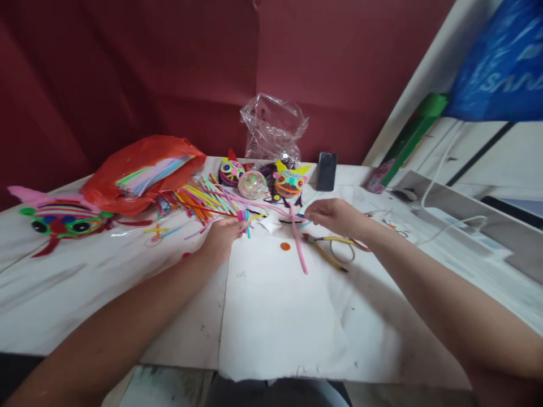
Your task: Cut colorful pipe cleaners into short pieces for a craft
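Note:
My left hand (227, 234) is closed on a small bundle of coloured pipe cleaners (243, 216), pink and blue at its top, with ends sticking out. To the right, my right hand (333, 217) hovers above the table with its fingertips pinched together; what they hold, if anything, is too small to make out. A fuzzy pink pipe cleaner (299, 249) hangs or lies just left of the right fingers. Below that hand are yellow-handled pliers (328, 254). A flat orange disc (285, 246) lies between both hands, near the top of a white paper sheet (280, 316).
Loose pipe cleaners (199, 200) spill from a red plastic bag (139, 150). Decorated face figures (289, 182) and a clear ball (252, 185) stand behind the hands, before a clear plastic bag (274, 127). A phone (326, 171) leans at the back. Another face figure (63, 217) lies left.

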Motion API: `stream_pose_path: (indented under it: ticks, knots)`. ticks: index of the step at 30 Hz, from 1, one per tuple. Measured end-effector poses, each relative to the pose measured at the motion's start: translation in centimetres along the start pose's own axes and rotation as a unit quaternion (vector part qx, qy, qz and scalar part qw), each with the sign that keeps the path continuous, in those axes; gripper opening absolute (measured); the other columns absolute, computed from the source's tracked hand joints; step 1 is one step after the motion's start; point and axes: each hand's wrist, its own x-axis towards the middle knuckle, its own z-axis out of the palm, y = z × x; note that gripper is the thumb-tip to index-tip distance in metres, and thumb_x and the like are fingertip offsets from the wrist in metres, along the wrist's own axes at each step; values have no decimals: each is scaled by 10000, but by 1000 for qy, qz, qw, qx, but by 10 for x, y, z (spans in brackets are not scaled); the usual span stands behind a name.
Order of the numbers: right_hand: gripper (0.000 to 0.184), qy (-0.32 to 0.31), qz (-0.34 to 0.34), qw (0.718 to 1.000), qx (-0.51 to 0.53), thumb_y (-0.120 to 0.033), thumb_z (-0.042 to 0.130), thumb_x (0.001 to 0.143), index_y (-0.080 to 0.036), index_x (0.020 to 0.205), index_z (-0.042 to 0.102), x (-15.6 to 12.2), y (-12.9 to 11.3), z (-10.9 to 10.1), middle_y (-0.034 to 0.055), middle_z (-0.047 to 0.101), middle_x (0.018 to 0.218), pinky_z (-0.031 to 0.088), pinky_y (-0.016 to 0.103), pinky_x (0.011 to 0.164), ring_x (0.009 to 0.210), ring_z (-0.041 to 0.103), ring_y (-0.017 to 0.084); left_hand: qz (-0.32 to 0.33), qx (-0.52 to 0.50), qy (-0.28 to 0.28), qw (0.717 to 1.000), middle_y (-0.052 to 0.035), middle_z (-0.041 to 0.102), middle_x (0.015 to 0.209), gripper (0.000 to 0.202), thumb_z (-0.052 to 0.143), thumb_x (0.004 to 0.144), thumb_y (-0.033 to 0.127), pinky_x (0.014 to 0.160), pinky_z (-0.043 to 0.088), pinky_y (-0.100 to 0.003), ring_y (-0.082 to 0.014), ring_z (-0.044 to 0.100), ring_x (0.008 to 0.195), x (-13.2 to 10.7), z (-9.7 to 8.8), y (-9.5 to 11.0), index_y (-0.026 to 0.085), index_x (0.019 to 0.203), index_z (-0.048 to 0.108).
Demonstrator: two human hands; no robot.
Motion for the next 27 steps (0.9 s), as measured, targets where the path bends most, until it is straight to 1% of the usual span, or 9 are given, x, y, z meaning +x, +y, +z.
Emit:
stream_pose_path:
  ticks: [3, 5, 9, 12, 16, 20, 23, 25, 27]
  knots:
    - [490, -46, 51, 973, -220, -581, 498, 757, -174, 986, 643, -27, 23, 6, 117, 671, 935, 434, 301, 680, 813, 616, 229, 2, 5, -3, 1000, 29, 507, 483, 232, 764, 482, 265, 547, 354, -217, -73, 464, 521, 1, 0, -2, 122, 497, 582]
    - [579, -70, 57, 949, -301, -608, 522, 727, -175, 1102, 604, -41, 33, 16, 149, 648, 1020, 425, 339, 746, 916, 601, 276, -3, 9, -6, 1000, 25, 518, 495, 226, 762, 482, 265, 555, 359, -219, -77, 472, 531, 1, 1, -2, 121, 511, 590]
    - [561, -116, 7, 936, -332, -508, 549, 743, -173, 1193, 553, -45, 45, 25, 145, 640, 1037, 394, 338, 795, 953, 582, 277, 1, 10, -3, 1000, 25, 518, 501, 228, 766, 479, 263, 553, 365, -222, -78, 472, 524, -1, 2, -3, 124, 514, 588]
    - [425, -136, 4, 937, -321, -408, 526, 765, -167, 1108, 600, -40, 49, 22, 128, 653, 951, 393, 299, 729, 842, 598, 236, 0, 12, -5, 1000, 22, 538, 517, 234, 777, 473, 266, 572, 384, -226, -81, 484, 534, -2, 1, -2, 124, 529, 601]
    - [306, -74, 5, 935, -346, -316, 450, 799, -126, 946, 638, -40, 48, 17, 151, 633, 912, 382, 324, 777, 883, 570, 255, 0, -1, -12, 1000, 27, 536, 504, 249, 786, 470, 280, 614, 414, -236, -86, 501, 547, -4, 2, 3, 125, 515, 596]
    - [350, 5, 61, 968, -243, -313, 419, 807, -125, 1044, 596, -41, 40, 12, 147, 614, 1013, 400, 324, 772, 900, 563, 250, -14, -2, -21, 1000, -1, 582, 548, 270, 794, 453, 301, 622, 437, -268, -118, 544, 582, -8, 6, 4, 115, 556, 627]
    - [354, -83, 38, 995, -37, -337, 418, 810, -155, 1047, 608, -35, 24, 15, 90, 634, 998, 425, 290, 735, 862, 577, 215, -20, -3, -25, 999, -5, 582, 552, 261, 791, 464, 292, 645, 446, -277, -118, 547, 594, -12, 8, 2, 108, 565, 635]
    - [350, -156, 3, 985, 71, -346, 449, 792, -156, 1028, 625, -30, 9, 23, 65, 642, 955, 432, 274, 711, 846, 577, 204, -19, -11, -32, 999, 0, 571, 544, 245, 788, 472, 275, 655, 442, -266, -107, 539, 595, -14, 10, 2, 107, 550, 627]
    - [334, -193, -6, 975, 113, -336, 489, 763, -158, 1003, 638, -25, -6, 34, 47, 641, 892, 430, 264, 674, 807, 569, 191, -29, -19, -41, 999, 8, 552, 529, 237, 784, 479, 262, 642, 438, -260, -100, 530, 581, -18, 11, 3, 111, 527, 608]
